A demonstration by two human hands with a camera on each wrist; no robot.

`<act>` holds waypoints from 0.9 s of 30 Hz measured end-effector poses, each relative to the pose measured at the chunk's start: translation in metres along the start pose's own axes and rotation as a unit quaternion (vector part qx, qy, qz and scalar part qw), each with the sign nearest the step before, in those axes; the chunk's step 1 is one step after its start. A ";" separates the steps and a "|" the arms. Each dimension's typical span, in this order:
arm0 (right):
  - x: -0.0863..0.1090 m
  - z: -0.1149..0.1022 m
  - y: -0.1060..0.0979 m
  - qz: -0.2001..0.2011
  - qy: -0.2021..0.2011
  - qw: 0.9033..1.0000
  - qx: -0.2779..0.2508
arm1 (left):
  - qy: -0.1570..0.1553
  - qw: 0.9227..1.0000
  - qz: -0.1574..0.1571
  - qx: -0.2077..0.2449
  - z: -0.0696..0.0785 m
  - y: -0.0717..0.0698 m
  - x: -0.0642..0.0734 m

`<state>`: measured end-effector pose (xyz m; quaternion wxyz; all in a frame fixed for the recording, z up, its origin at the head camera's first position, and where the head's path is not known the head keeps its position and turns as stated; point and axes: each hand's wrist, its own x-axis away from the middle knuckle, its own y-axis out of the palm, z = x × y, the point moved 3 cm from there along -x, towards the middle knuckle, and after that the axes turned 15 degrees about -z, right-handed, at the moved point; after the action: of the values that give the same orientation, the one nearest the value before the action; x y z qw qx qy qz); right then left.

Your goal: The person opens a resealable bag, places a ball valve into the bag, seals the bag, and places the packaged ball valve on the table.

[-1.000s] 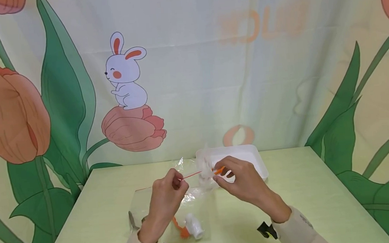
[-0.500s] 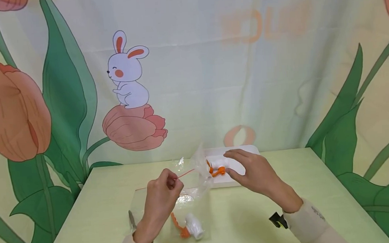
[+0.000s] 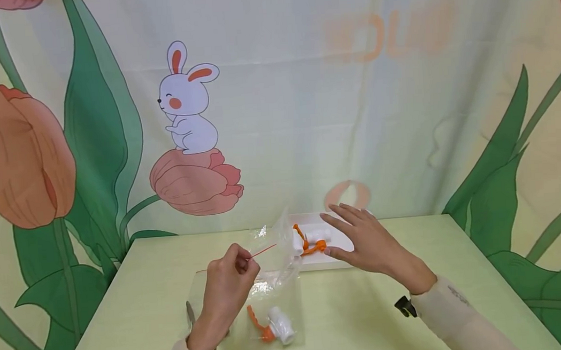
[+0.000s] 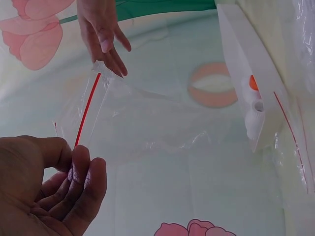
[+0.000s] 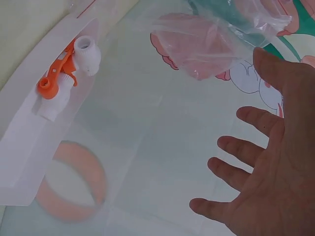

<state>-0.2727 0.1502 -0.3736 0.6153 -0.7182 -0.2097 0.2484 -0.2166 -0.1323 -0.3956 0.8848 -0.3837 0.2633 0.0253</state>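
My left hand (image 3: 227,290) pinches the top edge of a clear zip bag (image 4: 172,118), right by its red strip (image 4: 87,109). The bag hangs limp with nothing visible inside. My right hand (image 3: 373,239) hovers over the white tray (image 3: 334,265), fingers spread and holding nothing. Inside the tray lie white plastic pipe-like fittings (image 5: 87,55) and orange lever-like handles (image 5: 60,69). The right wrist view shows the palm apart from the tray.
Nearer the front of the table lies another clear bag (image 3: 295,302), holding a white fitting (image 3: 281,325) with an orange lever (image 3: 267,333). A slim grey object (image 3: 190,313) lies left of it. A printed curtain (image 3: 277,116) hangs behind the table.
My right hand has let go of the orange and white pieces, now in the tray, and has drawn back with fingers spread. My left hand has shifted slightly left with the bag.
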 end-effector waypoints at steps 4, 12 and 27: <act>-0.009 0.005 0.008 -0.032 0.013 0.999 0.019 | -0.006 1.000 -0.004 0.001 -0.002 -0.001 0.001; -0.032 0.017 0.025 -0.066 0.013 0.997 0.031 | -0.009 1.000 -0.001 0.003 -0.007 -0.001 0.001; -0.074 0.041 0.071 -0.105 0.028 0.994 0.013 | -0.007 1.000 0.006 0.004 -0.009 -0.001 0.003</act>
<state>-0.3560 0.1261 -0.4418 0.6533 -0.6904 -0.2634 0.1649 -0.2182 -0.1397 -0.4013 0.8881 -0.3780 0.2595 0.0322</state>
